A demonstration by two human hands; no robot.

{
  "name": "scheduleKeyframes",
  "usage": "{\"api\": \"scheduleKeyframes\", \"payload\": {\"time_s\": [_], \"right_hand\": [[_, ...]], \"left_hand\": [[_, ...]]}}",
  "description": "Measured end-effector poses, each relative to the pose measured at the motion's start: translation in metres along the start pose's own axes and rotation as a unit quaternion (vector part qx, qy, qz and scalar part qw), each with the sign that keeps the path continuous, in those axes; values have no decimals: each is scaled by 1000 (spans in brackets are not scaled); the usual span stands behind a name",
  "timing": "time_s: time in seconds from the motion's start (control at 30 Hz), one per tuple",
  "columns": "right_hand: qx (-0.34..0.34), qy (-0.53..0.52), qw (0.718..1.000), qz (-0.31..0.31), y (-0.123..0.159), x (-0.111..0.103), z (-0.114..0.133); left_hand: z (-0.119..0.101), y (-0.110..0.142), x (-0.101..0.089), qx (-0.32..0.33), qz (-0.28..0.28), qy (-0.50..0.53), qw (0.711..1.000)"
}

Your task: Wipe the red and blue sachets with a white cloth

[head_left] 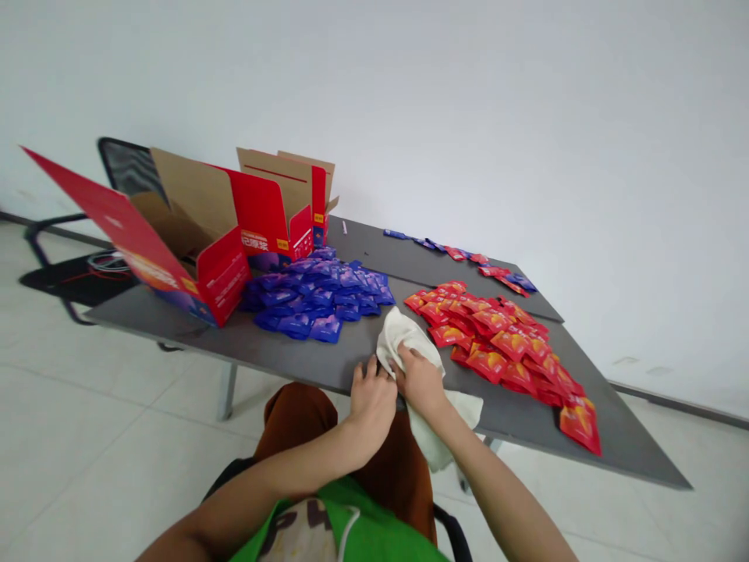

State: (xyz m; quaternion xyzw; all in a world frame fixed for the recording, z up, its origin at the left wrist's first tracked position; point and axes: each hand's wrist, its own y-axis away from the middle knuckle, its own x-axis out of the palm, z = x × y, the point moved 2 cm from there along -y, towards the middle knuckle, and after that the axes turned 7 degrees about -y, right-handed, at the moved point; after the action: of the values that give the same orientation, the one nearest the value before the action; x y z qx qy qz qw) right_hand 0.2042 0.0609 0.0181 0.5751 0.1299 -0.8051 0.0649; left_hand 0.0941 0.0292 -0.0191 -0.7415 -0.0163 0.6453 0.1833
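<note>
A white cloth (413,336) lies bunched on the grey table, and its lower end hangs over the front edge. My right hand (420,382) is closed on the cloth, with the fingers pressed into its folds. Just to the left, my left hand (373,396) rests at the table edge with its fingers apart, right beside the cloth. A heap of blue packets (321,293) lies beyond my left hand. Red packets (497,336) are piled to the right of the cloth, and one red packet (580,423) sits at the pile's near end.
Open red cardboard boxes (222,277) stand along the table's left side. A row of blue and red packets (450,251) runs along the far part of the grey table (363,350). Behind the boxes is a black chair (76,277) with cables on its seat.
</note>
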Motion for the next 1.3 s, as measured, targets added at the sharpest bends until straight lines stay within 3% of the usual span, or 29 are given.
{"api": "scheduleKeyframes", "payload": {"time_s": [0.13, 0.23, 0.37, 0.63, 0.8, 0.93, 1.17, 1.3], "right_hand": [[56, 56, 995, 55, -20, 8, -1], [97, 68, 992, 47, -50, -3, -7], [98, 67, 992, 39, -72, -16, -13], [-15, 54, 995, 80, -16, 0, -12], [33, 98, 994, 35, -42, -1, -25], [76, 113, 991, 18, -66, -13, -37], [-22, 72, 995, 60, -23, -3, -13], [8, 81, 996, 46, -39, -6, -9]], "left_hand": [[-6, -12, -16, -9, 57, -21, 998], [-14, -21, -31, -15, 100, -45, 994], [-16, -20, -36, -19, 127, -49, 990], [-5, -14, -33, -27, 166, -12, 986], [-12, -19, -39, -32, 181, -23, 983], [-8, -18, -39, 5, 173, -47, 984], [5, -40, -54, 103, 224, -72, 967], [12, -50, -64, 151, 207, -57, 965]]}}
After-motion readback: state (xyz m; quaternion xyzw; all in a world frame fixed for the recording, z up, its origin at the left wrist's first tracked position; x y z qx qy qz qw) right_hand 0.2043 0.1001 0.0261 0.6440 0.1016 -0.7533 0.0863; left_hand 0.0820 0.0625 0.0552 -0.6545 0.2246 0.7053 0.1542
